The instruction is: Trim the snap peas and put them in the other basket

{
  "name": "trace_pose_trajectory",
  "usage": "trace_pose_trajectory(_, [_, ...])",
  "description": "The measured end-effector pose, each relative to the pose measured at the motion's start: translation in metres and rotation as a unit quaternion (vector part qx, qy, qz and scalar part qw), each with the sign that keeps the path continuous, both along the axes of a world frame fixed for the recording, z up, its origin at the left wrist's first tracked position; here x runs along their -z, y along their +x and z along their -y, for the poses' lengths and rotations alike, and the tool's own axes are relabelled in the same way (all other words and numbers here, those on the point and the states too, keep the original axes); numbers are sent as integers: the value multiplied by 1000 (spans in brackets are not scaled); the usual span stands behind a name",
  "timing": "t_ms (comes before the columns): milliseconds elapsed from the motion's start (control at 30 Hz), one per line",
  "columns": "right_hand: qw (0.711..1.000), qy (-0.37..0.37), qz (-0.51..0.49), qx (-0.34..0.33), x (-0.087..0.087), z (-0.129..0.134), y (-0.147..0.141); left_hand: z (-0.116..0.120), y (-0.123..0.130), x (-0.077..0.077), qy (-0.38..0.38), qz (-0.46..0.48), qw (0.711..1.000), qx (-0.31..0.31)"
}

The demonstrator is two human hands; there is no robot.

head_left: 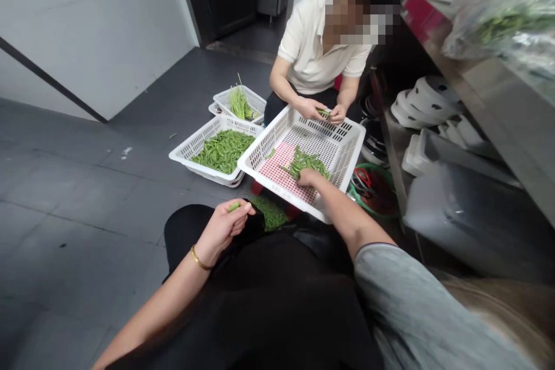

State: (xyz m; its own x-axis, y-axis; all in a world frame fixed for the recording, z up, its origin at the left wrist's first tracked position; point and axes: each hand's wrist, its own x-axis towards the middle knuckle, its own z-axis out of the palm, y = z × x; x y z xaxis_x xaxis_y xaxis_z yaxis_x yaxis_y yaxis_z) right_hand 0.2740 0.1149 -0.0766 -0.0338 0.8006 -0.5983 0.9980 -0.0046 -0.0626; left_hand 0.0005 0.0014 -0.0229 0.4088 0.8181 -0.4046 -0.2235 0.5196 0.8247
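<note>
My left hand [229, 221], with a gold bangle on its wrist, is closed on a green pod [234, 206] above my dark-clad knee. Over the large white basket [277, 187], my right hand [309, 177] reaches down to a small pile of green pods [310, 162]; its fingertips are hidden, so its grip cannot be made out. One loose pod [270, 154] lies apart at the basket's left side. To the left, a second white basket [184, 153] holds a large heap of green pods [225, 149].
Opposite, a person in a cream shirt [310, 34] holds a pod over the large basket's far edge. Behind the second basket, a smaller one [223, 98] holds long green stems [240, 103]. A metal shelf [489, 92] with white containers stands at the right.
</note>
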Motion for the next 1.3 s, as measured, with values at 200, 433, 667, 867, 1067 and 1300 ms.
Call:
trace_pose_trajectory(200, [954,-67,-291,-12,-38,36,-22,-4,7,3,55,-87,993,-62])
trace_pose_trajectory(433, [784,-106,-609,46,-50,106,-72,-4,17,4,72,-73,995,-15])
trace_pose_trajectory(667, [824,154,-542,-65,-80,99,-66,-2,6,-1,3,-14,998,67])
trace_pose_trajectory(867, [822,371,-399,-165,-59,103,-80,-1,21,10,-54,84,994,35])
trace_pose_trajectory(1067, [821,377,-420,-85,-75,109,-32,-12,16,13,6,45,983,-178])
trace_pose_trajectory(1300, [892,197,-378,-150,-80,103,-46,-7,10,13,142,-120,964,-188])
